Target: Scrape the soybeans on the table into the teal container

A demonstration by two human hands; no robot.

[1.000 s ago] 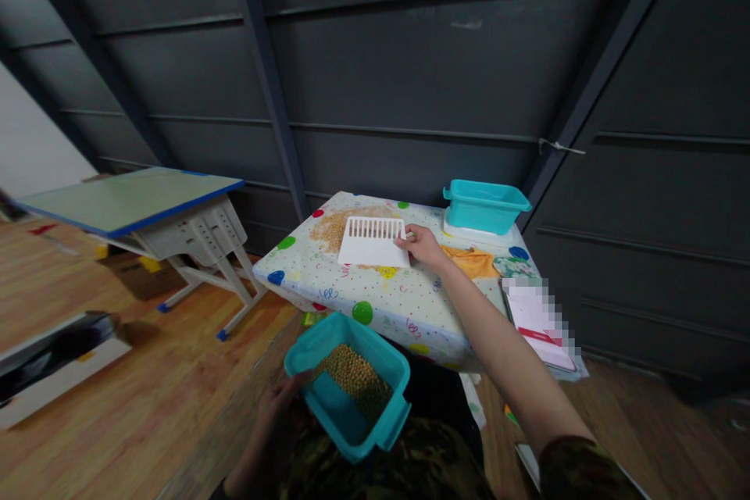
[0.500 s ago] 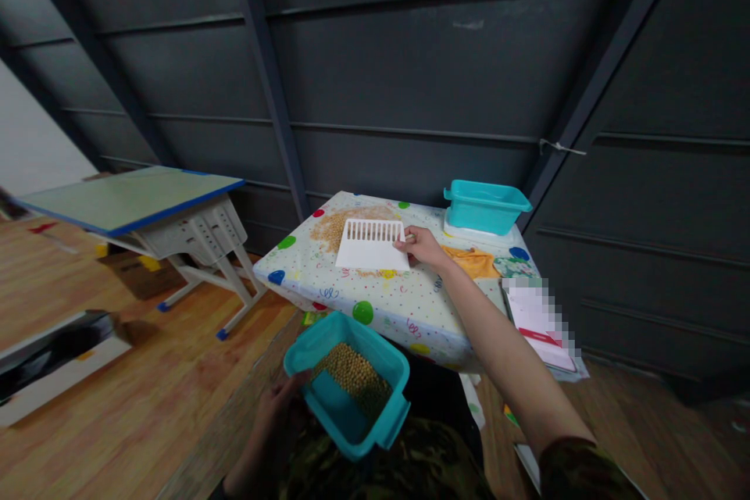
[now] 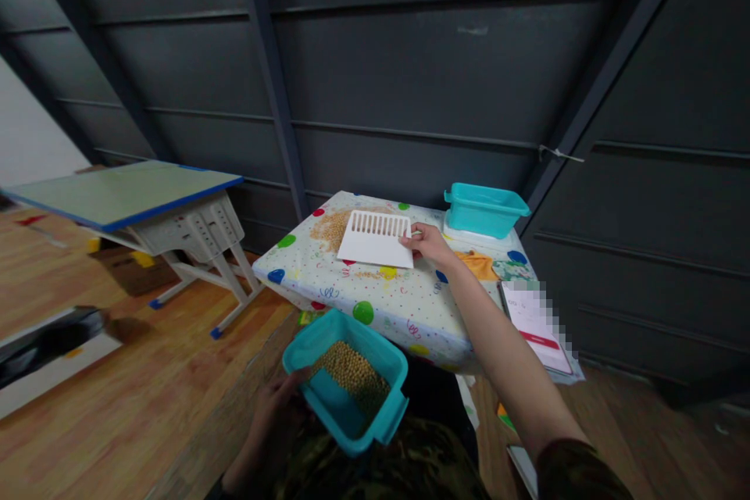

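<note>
My left hand (image 3: 280, 405) grips the near-left rim of a teal plastic bin (image 3: 391, 416), which I hold low in front of my body. Soybeans (image 3: 353, 372) lie in a sloping heap inside it. Over the table, my right hand (image 3: 429, 244) pinches the right edge of a white slotted plastic board (image 3: 375, 250). Its row of slots points away from me. Behind and left of the board, more soybeans (image 3: 328, 231) are spread on the patterned tablecloth (image 3: 316, 269), and a thin line of them shows along its near edge.
A second teal bin (image 3: 486, 211) stands on a white base at the table's back right. Near it lie an orange cloth (image 3: 477, 264) and a clipboard with paper (image 3: 536, 324). Left is a desk (image 3: 129, 191); an open box (image 3: 55, 363) sits on the floor. A dark panelled wall (image 3: 422, 86) rises behind.
The white slotted board in my right hand has shifted slightly away and to the right, uncovering more of the beans along its near edge. My left hand still holds the bin in place.
</note>
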